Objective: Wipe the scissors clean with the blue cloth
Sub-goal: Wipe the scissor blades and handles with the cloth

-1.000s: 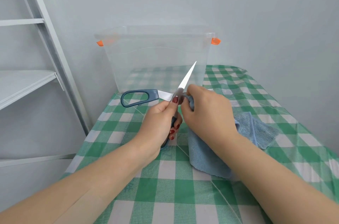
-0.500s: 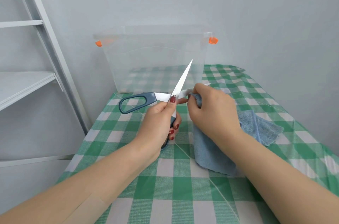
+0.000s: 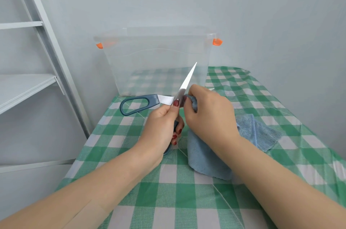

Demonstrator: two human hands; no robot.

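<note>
Since half a second ago the right hand (image 3: 209, 114) has slid its pinch of blue cloth (image 3: 209, 155) back toward the pivot. At centre frame, above the checked tablecloth (image 3: 168, 200) and before the clear storage bin (image 3: 159, 63), the left hand (image 3: 161, 131) grips the lower handle, holding the scissors (image 3: 168, 98) splayed open so each blade can be wiped; the cloth's slack trails down onto the table.

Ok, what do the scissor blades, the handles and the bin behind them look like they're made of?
Blades: bright, smooth, mirror-like, likely polished steel. Handles: matte dark blue-grey, moulded in one piece, probably plastic. Bin: see-through and glossy with orange clips, apparently clear plastic.
</note>
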